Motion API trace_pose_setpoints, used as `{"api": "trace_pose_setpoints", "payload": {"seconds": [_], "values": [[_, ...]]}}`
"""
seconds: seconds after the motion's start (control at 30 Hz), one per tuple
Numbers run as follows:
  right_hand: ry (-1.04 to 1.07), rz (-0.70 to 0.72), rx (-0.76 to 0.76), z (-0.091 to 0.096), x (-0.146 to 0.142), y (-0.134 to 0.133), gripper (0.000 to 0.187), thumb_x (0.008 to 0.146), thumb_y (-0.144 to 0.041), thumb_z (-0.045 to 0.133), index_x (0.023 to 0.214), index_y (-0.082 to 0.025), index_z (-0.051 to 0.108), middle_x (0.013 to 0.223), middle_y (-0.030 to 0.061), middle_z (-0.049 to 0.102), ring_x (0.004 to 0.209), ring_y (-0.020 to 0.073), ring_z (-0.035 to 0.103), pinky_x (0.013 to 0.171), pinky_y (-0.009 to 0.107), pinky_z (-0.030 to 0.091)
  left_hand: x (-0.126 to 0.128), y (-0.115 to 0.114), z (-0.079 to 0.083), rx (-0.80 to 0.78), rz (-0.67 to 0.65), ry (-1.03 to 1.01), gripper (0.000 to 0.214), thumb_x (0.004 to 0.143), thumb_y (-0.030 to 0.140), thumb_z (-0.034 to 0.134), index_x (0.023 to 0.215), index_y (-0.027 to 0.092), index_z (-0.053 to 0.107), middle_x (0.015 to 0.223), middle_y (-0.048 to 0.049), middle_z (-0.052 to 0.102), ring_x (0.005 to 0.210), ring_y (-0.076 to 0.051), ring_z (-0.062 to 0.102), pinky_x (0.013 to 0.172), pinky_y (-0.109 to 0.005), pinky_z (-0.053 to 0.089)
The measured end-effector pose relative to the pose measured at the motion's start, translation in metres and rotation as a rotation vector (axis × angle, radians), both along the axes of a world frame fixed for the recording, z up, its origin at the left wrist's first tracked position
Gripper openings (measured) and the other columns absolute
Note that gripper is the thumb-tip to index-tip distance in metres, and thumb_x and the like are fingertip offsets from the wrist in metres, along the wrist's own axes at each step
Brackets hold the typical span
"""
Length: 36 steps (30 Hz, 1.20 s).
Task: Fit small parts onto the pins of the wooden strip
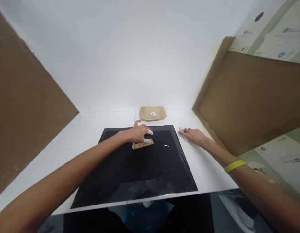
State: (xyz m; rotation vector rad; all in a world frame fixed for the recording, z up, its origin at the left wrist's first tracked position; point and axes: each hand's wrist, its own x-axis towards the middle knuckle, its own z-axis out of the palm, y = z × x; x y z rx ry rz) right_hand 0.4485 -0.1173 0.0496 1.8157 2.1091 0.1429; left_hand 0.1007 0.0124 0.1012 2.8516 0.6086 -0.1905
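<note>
A narrow wooden strip point(142, 146) with a row of small holes or pegs lies on the black mat point(137, 171). Over it is my left hand point(139, 133), its fingers spread and white coverings on two fingertips. The lower covered finger reaches along the strip's top near its right end; whether it presses on it I cannot tell. To the right on the mat lies a short, thin silvery rod point(166, 145). Beyond the mat's right edge, my right hand point(194, 136) has its fingers closed on a thin, pale pink cloth or paper point(183, 135) on the white table.
A brown paper tray point(153, 118) stands behind the mat, with a small white printed card point(153, 114) in it. Brown panels point(252, 94) flank the table left and right, and a white wall point(150, 58) rises at the back.
</note>
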Motion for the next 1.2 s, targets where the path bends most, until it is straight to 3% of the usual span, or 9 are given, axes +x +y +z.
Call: {"api": "trace_pose_setpoints", "payload": {"seconds": [0.13, 0.23, 0.4, 0.57, 0.97, 1.2], "values": [[0.055, -0.072, 0.05, 0.01, -0.024, -0.002, 0.042, 0.103, -0.032, 0.063, 0.142, -0.018, 0.055, 0.129, 0.0116, 0.064, 0.112, 0.0248, 0.066, 0.095, 0.046, 0.059, 0.006, 0.0, 0.003, 0.013, -0.055, 0.059, 0.026, 0.091, 0.032, 0.065, 0.116, 0.031, 0.074, 0.135, -0.0057, 0.074, 0.127, -0.027, 0.061, 0.121, -0.056, 0.015], [0.188, 0.052, 0.001, 0.011, -0.063, 0.0, 0.035, 0.104, -0.034, 0.062, 0.136, -0.019, 0.06, 0.132, 0.0095, 0.064, 0.121, 0.0247, 0.063, 0.105, 0.049, 0.054, 0.013, -0.004, -0.001, 0.051, -0.094, 0.091, 0.02, 0.089, 0.028, 0.067, 0.106, 0.029, 0.076, 0.122, -0.0048, 0.078, 0.119, -0.025, 0.063, 0.119, -0.053, 0.018], [0.301, 0.163, -0.073, 0.0, -0.109, 0.004, 0.029, 0.103, -0.034, 0.064, 0.126, -0.017, 0.065, 0.124, 0.0083, 0.067, 0.113, 0.0223, 0.066, 0.1, 0.045, 0.057, 0.024, -0.008, -0.013, 0.13, -0.139, 0.129, 0.017, 0.086, 0.017, 0.064, 0.096, 0.025, 0.076, 0.103, -0.0039, 0.08, 0.112, -0.024, 0.062, 0.116, -0.051, 0.019], [0.284, 0.127, -0.077, -0.005, -0.11, 0.005, 0.022, 0.103, -0.031, 0.064, 0.119, -0.015, 0.066, 0.118, 0.0076, 0.068, 0.108, 0.021, 0.068, 0.098, 0.044, 0.058, 0.034, -0.005, -0.021, 0.188, -0.161, 0.178, 0.025, 0.074, 0.005, 0.061, 0.085, 0.022, 0.075, 0.094, -0.0049, 0.079, 0.098, -0.022, 0.062, 0.11, -0.05, 0.024], [0.312, 0.039, -0.091, -0.002, -0.111, 0.004, 0.031, 0.103, -0.036, 0.064, 0.126, -0.016, 0.063, 0.118, 0.0076, 0.069, 0.104, 0.0206, 0.069, 0.093, 0.042, 0.06, 0.061, -0.01, -0.023, 0.263, -0.184, 0.241, 0.007, 0.069, 0.009, 0.07, 0.07, 0.015, 0.072, 0.079, -0.013, 0.077, 0.082, -0.024, 0.059, 0.108, -0.052, 0.029], [0.342, 0.013, -0.057, -0.005, -0.108, -0.001, 0.035, 0.104, -0.037, 0.063, 0.132, -0.016, 0.06, 0.116, 0.0076, 0.068, 0.101, 0.0204, 0.069, 0.091, 0.042, 0.06, 0.066, -0.013, -0.021, 0.273, -0.169, 0.203, 0.009, 0.07, 0.013, 0.074, 0.074, 0.021, 0.075, 0.087, -0.009, 0.077, 0.107, -0.031, 0.056, 0.119, -0.056, 0.019]]}}
